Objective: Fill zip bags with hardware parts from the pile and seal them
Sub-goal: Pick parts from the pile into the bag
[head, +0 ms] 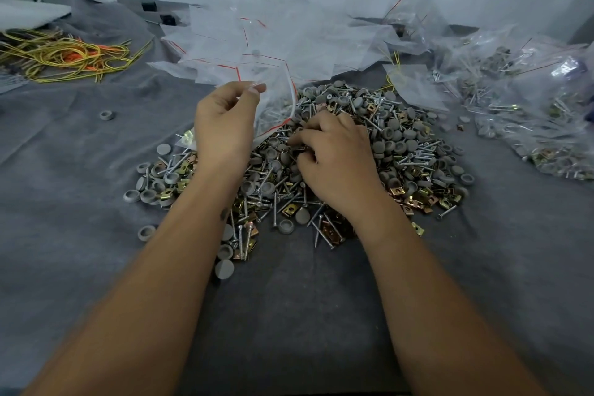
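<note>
Right hand [334,157] curls into the pile [401,145], pinching parts; left hand [225,125] pinches a part-filled, unsealed zip bag [276,100]. Filled bags [530,125] at 3 o'clock, plenty left.

I can read no text, label, brand or number anywhere in front of me. The zip bag [273,100] I hold carries only a red line along its seal, with no print on it, and so do the empty bags [257,38] heaped behind it. The screws, caps and clips in the pile [401,145] show no markings I can make out.
</note>
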Demonstrator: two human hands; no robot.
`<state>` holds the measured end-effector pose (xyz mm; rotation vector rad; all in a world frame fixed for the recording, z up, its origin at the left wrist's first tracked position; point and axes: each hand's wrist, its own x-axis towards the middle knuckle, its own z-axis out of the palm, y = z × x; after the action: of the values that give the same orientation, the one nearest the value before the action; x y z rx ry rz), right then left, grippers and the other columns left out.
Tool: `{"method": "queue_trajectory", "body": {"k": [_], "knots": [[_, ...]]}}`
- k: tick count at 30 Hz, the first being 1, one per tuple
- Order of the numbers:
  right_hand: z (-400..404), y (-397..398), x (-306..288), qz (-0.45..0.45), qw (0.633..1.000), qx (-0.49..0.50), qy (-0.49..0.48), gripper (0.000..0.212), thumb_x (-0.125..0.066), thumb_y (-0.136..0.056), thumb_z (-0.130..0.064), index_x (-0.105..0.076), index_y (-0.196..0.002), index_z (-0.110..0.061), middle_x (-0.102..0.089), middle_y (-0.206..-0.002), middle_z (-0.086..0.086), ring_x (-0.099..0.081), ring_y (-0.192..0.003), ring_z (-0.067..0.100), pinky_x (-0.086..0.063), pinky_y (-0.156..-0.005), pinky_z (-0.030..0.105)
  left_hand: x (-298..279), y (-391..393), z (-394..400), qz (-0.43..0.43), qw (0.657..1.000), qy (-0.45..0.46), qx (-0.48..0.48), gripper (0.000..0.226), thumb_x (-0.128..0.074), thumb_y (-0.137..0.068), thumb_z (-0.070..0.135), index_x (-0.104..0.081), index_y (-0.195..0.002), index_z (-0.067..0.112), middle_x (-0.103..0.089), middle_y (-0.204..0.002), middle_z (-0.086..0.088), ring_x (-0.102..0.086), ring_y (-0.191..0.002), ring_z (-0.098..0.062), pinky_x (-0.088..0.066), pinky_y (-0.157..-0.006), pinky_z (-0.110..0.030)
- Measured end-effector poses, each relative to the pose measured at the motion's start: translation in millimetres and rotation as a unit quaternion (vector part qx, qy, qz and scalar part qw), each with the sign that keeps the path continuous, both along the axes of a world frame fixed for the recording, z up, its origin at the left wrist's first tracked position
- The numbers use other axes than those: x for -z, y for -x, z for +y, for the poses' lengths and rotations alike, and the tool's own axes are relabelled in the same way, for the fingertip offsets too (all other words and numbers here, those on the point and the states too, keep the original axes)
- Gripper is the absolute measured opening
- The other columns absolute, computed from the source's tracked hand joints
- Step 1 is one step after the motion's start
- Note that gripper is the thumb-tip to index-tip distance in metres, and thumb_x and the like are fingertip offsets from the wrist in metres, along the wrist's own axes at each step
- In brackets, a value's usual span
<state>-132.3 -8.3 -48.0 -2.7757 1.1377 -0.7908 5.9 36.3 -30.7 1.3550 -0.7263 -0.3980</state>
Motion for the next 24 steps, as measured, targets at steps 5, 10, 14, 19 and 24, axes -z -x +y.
{"method": "queue_trajectory", "body": {"k": [5,10,14,19,24], "knots": [[-3,4,-1,0.006,1.0,0.019,0.024,0.03,-0.06,-0.084,-0.022,-0.068,-0.113,-0.025,-0.054,-0.113,-0.004,-0.041,-0.113,0.021,-0.028,-0.093,0.035,-1,1,1,-0.005,1.0,-0.008,0.006,0.02,-0.056,-0.092,0.015,-0.072,-0.088,0.026,-0.056,-0.086,0.0,-0.039,-0.051,0.004,-0.037,-0.055,-0.006],[-7,10,-4,-0.035,0.997,0.058,0.027,0.015,-0.067,-0.082,-0.033,-0.067,-0.095,-0.023,-0.056,-0.099,-0.005,-0.046,-0.105,0.02,-0.033,-0.091,0.036,-1,2,1,-0.016,1.0,-0.02,0.013,0.022,-0.056,-0.093,0.014,-0.071,-0.085,0.027,-0.051,-0.08,-0.004,-0.039,-0.047,0.002,-0.033,-0.049,-0.008],[-7,8,-4,-0.063,0.996,0.048,0.03,0.006,-0.06,-0.09,-0.023,-0.064,-0.091,-0.019,-0.058,-0.092,-0.005,-0.049,-0.098,0.021,-0.036,-0.087,0.034,0,3,0,-0.024,0.999,-0.04,0.009,0.023,-0.055,-0.092,0.016,-0.07,-0.083,0.031,-0.049,-0.079,-0.008,-0.032,-0.044,-0.002,-0.03,-0.045,-0.016],[-6,12,-11,-0.236,0.971,0.029,-0.017,0.006,-0.059,-0.093,-0.011,-0.065,-0.092,-0.011,-0.058,-0.081,-0.008,-0.055,-0.079,0.015,-0.048,-0.074,0.04,2,2,1,-0.029,0.998,-0.054,0.005,0.019,-0.056,-0.092,0.02,-0.071,-0.089,0.03,-0.041,-0.058,0.004,-0.027,-0.039,-0.004,-0.024,-0.048,-0.023],[-7,13,-7,-0.063,0.997,0.024,-0.023,0.023,-0.065,-0.089,-0.028,-0.071,-0.11,-0.019,-0.06,-0.094,-0.001,-0.051,-0.099,0.021,-0.042,-0.098,0.042,4,3,-1,-0.039,0.997,-0.068,0.009,0.014,-0.057,-0.093,0.021,-0.07,-0.091,0.026,-0.046,-0.053,0.014,-0.03,-0.038,-0.002,-0.028,-0.042,-0.017]]}}
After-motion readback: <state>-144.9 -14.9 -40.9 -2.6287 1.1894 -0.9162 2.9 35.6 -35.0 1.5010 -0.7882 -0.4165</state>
